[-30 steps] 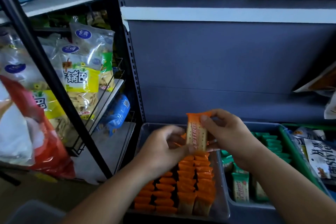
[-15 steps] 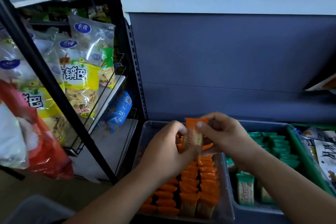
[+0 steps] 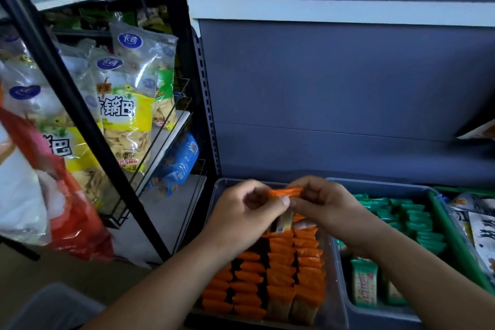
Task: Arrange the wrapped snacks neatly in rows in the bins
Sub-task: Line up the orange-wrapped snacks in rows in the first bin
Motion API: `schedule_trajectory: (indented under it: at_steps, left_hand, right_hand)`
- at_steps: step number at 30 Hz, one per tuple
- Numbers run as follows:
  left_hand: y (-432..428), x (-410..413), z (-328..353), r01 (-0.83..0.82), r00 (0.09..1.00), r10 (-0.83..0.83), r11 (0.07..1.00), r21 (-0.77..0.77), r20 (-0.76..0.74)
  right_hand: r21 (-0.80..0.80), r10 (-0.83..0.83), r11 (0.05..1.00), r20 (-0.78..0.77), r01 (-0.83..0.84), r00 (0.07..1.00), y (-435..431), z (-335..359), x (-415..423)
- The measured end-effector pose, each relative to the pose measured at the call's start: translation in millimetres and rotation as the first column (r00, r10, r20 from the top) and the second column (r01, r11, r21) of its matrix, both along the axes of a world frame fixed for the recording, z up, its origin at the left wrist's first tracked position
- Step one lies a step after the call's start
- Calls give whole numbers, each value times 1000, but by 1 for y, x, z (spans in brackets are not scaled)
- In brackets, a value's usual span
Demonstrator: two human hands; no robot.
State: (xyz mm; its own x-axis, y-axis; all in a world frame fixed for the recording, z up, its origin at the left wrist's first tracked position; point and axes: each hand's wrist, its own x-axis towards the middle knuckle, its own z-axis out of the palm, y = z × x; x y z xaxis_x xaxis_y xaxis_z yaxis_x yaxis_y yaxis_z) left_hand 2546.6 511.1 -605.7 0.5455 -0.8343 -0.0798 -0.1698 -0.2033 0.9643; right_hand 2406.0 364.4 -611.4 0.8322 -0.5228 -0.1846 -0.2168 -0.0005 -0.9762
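We are pinching one orange-wrapped snack (image 3: 285, 192) between our left hand (image 3: 241, 214) and right hand (image 3: 325, 207), fingers curling round it, holding it over the orange rows (image 3: 281, 276) in the clear bin (image 3: 220, 190), beside the grey bin (image 3: 380, 315) of green snacks (image 3: 409, 217).

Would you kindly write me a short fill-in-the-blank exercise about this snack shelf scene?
1. The left hand and right hand together hold one ___ wrapped snack.
2. The grey bin holds ___ packets.
3. The wrapped snack is over the clear bin, the ___ of the two bins.
4. The big bags beside the shelf carry ___ labels.
Missing words: orange; green; left; yellow.
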Motion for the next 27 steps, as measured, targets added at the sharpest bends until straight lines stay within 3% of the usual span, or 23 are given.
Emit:
schedule_trajectory:
  at_steps: [8, 13, 19, 27]
  left_hand:
    - [0, 11, -4, -38, 997, 38, 999, 0, 74]
    - [1, 16, -5, 14, 997, -13, 1000, 20, -76]
    - [5, 8, -18, 163, 951, -207, 967, 196, 232]
    - [8, 0, -13, 178, 911, -220, 973, 150, 349]
  right_hand:
    - [-69, 14, 998, -10, -14, 1000, 4, 1, 4]
    - [-40, -16, 999, -42, 14, 999, 2, -3, 5]
    - [106, -160, 982, 42, 155, 986, -1, 0, 7]
    - [105, -266, 958, -11, 266, 964, 10, 9, 2]
